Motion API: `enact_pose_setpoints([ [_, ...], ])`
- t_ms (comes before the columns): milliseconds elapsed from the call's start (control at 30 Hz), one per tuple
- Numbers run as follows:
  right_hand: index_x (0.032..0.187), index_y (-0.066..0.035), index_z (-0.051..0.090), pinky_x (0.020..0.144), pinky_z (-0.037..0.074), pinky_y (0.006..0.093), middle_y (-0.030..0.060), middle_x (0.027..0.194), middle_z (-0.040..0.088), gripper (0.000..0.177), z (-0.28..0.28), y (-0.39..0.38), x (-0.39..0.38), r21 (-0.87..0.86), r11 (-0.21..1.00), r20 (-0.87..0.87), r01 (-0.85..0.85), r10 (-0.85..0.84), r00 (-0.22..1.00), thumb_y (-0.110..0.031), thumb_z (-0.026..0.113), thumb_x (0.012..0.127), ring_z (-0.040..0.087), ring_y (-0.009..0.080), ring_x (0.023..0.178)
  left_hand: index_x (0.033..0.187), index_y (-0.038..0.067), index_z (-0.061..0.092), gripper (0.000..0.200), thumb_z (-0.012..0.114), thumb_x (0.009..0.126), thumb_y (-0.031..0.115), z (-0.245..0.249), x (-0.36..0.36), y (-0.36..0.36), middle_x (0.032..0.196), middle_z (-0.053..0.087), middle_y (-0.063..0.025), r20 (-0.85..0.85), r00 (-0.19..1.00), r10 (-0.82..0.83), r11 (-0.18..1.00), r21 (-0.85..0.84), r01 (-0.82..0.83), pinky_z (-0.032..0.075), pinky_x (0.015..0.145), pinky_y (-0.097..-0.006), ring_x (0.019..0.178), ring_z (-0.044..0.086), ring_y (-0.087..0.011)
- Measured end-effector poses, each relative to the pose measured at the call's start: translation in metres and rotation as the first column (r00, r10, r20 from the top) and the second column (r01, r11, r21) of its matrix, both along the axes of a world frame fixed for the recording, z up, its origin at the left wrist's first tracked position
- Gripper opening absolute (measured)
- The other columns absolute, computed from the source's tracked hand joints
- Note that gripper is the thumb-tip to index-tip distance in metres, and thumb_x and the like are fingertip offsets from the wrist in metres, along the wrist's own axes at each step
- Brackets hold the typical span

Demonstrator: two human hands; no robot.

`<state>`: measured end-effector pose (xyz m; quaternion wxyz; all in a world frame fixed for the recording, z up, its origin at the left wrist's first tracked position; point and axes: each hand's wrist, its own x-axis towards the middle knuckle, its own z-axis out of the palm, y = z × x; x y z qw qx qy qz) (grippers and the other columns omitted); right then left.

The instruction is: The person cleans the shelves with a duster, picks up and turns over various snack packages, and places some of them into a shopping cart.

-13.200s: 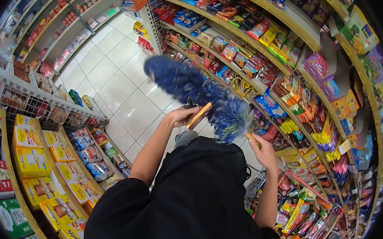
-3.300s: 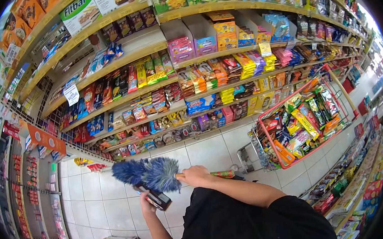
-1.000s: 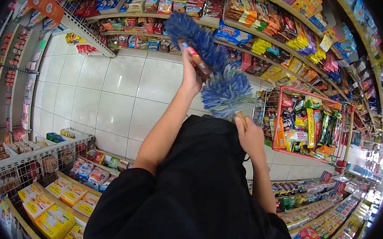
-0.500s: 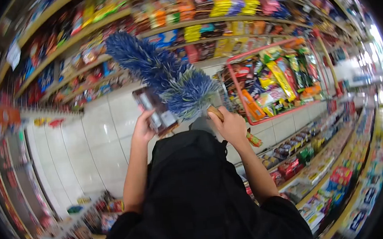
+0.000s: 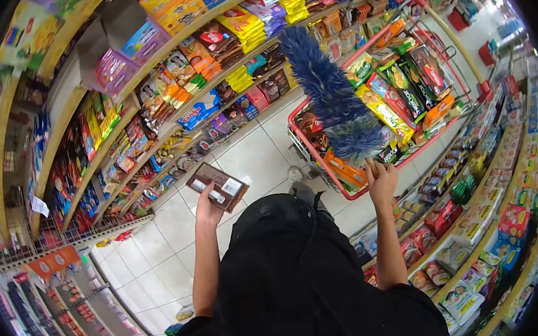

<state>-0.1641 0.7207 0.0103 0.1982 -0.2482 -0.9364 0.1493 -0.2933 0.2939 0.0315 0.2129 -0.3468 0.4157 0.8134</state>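
My left hand (image 5: 206, 204) is closed on a flat brown packet (image 5: 220, 186) with a white barcode label on its upper face, held above the tiled floor. My right hand (image 5: 381, 181) grips a blue feather duster (image 5: 339, 96) by its handle, most of which the fingers cover. The duster's fluffy head points up and away from me, across the left part of a red-rimmed shopping cart (image 5: 310, 141). Inside the cart lie many snack packs, among them a yellow pack (image 5: 383, 110) and a dark brown pack (image 5: 430, 70).
Shelves of packaged snacks (image 5: 200, 59) curve along the front and left. More low shelves with packs (image 5: 470, 234) run along the right. A hanging rack (image 5: 77, 297) stands at the lower left. White floor tiles (image 5: 163, 265) lie between.
My view has turned to the left. The duster has swung right, from over the floor near the brown packet to over the cart. Both hands keep their hold.
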Motion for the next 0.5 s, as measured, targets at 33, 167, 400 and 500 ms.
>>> enact_pose_setpoints([
  [33, 0.085, -0.006, 0.067, 0.068, 0.043, 0.0411, 0.0111, 0.079, 0.057, 0.019, 0.001, -0.002, -0.002, -0.033, 0.999, 0.007, 0.031, -0.031, 0.999, -0.02, 0.071, 0.072, 0.054, 0.0299, 0.075, 0.115, 0.005, 0.048, 0.03, 0.053, 0.088, 0.017, 0.01, -0.014, 0.011, 0.106, 0.058, -0.0092, 0.002, 0.999, -0.035, 0.999, -0.007, 0.035, 0.048, 0.085, -0.0457, 0.098, 0.057, -0.0266],
  [167, 0.091, -0.003, 0.064, 0.073, 0.043, 0.042, 0.0139, 0.086, 0.055, 0.026, 0.006, 0.002, -0.008, -0.118, 0.99, 0.133, 0.083, -0.067, 0.989, -0.017, 0.071, 0.071, 0.053, 0.0312, 0.081, 0.116, 0.004, 0.048, 0.032, 0.054, 0.087, 0.017, 0.028, -0.052, 0.041, 0.11, 0.058, -0.0103, -0.063, 0.994, -0.091, 0.996, 0.018, 0.093, 0.044, 0.09, -0.0455, 0.101, 0.056, -0.0257],
  [400, 0.101, 0.002, 0.054, 0.074, 0.042, 0.0312, 0.012, 0.092, 0.054, 0.029, 0.09, -0.019, -0.068, -0.355, 0.935, -0.252, -0.009, -0.086, 0.964, -0.012, 0.066, 0.078, 0.053, 0.0214, 0.081, 0.114, 0.002, 0.048, 0.034, 0.056, 0.083, 0.015, 0.056, -0.097, 0.085, 0.111, 0.057, -0.0077, -0.18, 0.976, -0.121, 0.979, 0.138, 0.147, 0.038, 0.095, -0.04, 0.107, 0.052, -0.0229],
  [500, 0.099, 0.001, 0.055, 0.067, 0.043, 0.0256, 0.0051, 0.081, 0.058, 0.022, 0.109, -0.054, -0.117, -0.675, 0.717, -0.262, -0.177, -0.009, 0.965, -0.016, 0.06, 0.086, 0.053, 0.0144, 0.071, 0.112, 0.001, 0.05, 0.03, 0.056, 0.084, 0.01, 0.066, -0.114, 0.098, 0.107, 0.058, -0.0089, -0.376, 0.915, -0.145, 0.965, 0.149, 0.214, 0.043, 0.088, -0.0379, 0.101, 0.056, -0.0204],
])
